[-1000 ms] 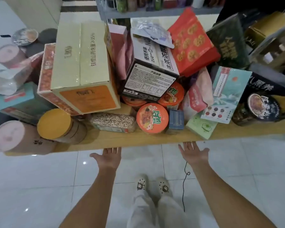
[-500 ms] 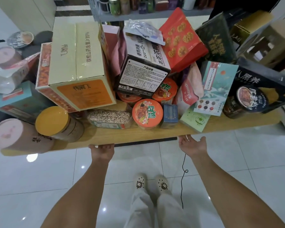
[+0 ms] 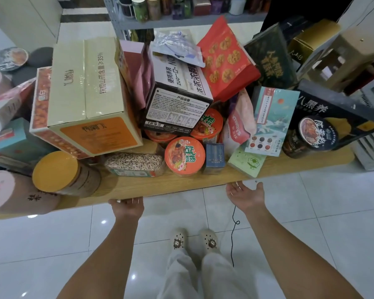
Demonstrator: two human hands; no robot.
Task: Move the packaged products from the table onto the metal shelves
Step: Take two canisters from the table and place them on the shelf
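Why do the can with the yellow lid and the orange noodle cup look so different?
The yellow-lidded canister lies tipped on its side, while the orange noodle cup stands upright. The canister's lid is plain yellow; the cup's lid has a food picture and big green characters. The canister's body is brown, the cup's orange. Both are round and sit near the front edge of the wooden table.
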